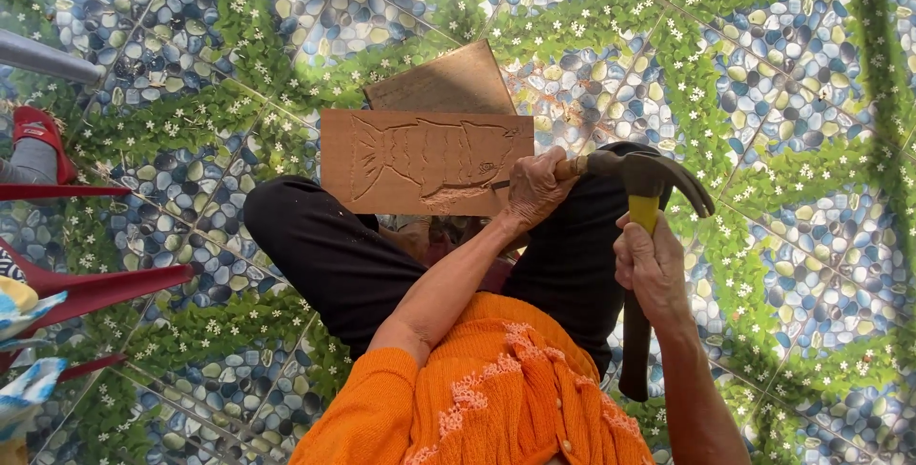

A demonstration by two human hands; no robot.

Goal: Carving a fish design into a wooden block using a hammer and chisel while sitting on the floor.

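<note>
Biggest worry here is the left hand (534, 188): it's wrapped in a fist around a chisel (570, 168), and the claw hammer (641, 227) head sits right at the chisel's butt end, basically touching those knuckles. If the hammer comes in a bit off line, I'd guess it lands on the fingers instead of the handle. The right hand (651, 269) is closed tight round the yellow part of the hammer shaft, gripping quite high up near the head, with the long dark end sticking back toward the person, so control looks fine but the swing room looks small. Other risk: the wooden board (425, 162) just rests across the lap on the black trousers (334, 255), nothing clamping it that I can see, so a hard tap could skid it and the chisel tip could gouge across the fish. The board itself is a flat reddish-brown rectangle in the middle of the view, carved with a fish outline, tail to the left, wavy body lines, and fresh pale shavings along its near edge. A second plain board (444, 79) lies just beyond it on the pebble-pattern floor (782, 93).
</note>
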